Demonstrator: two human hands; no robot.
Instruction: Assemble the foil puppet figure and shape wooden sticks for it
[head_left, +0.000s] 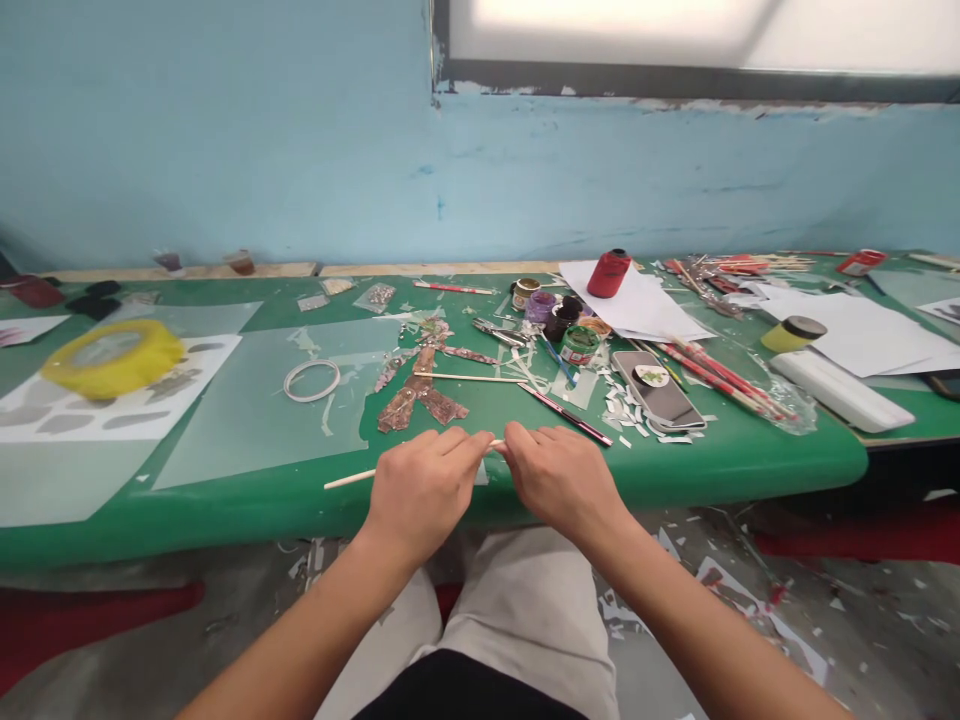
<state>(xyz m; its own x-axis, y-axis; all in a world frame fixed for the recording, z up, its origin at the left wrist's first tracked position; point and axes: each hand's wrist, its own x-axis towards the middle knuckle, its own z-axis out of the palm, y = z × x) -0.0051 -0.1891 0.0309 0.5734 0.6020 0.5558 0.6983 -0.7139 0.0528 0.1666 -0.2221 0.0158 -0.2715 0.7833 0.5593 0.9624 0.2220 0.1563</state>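
Observation:
My left hand is closed round a thin wooden stick, whose pale end sticks out to the left. My right hand grips the same stick close beside it, and a short piece shows between the two thumbs. Both hands are over the table's front edge. Just beyond them lies a brown cut-out figure with flared pieces at its lower end. A second thin stick lies across it, pointing right towards a dark red pen-like tool.
On the green table lie a white tape ring, a yellow tape roll, paint jars, a phone among white scraps, a red thread spool on paper, and bundled red sticks. Scraps litter the floor.

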